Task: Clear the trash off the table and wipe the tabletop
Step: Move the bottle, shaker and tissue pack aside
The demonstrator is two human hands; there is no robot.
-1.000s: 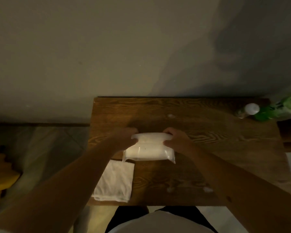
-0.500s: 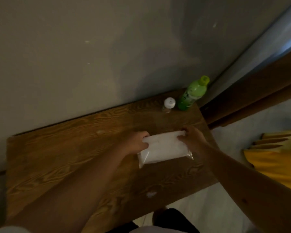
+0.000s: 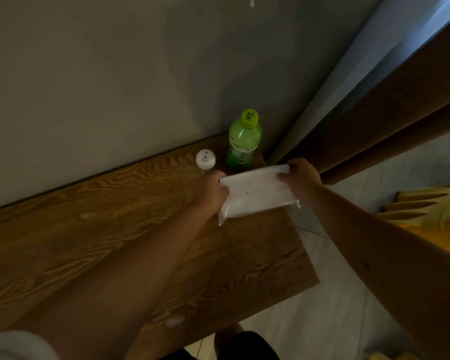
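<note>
I hold a white plastic tissue pack (image 3: 255, 194) over the right end of the brown wooden table (image 3: 94, 229). My left hand (image 3: 210, 193) grips its left end and my right hand (image 3: 300, 179) grips its right end. The pack sits just in front of a green bottle (image 3: 243, 141) with a yellow-green cap and a small white-lidded shaker (image 3: 205, 159), both standing at the table's far right corner by the wall. Small pale spots (image 3: 174, 320) lie on the tabletop near the front edge.
A grey wall runs along the table's far side. A dark brown door frame (image 3: 374, 120) stands to the right. Something yellow (image 3: 431, 216) lies on the pale tiled floor at right. My legs show below the table's front edge.
Both hands carried the tissue pack from the table's middle to its right end, close to the bottle and shaker. The view swung right; the white cloth at the front left is out of view.
</note>
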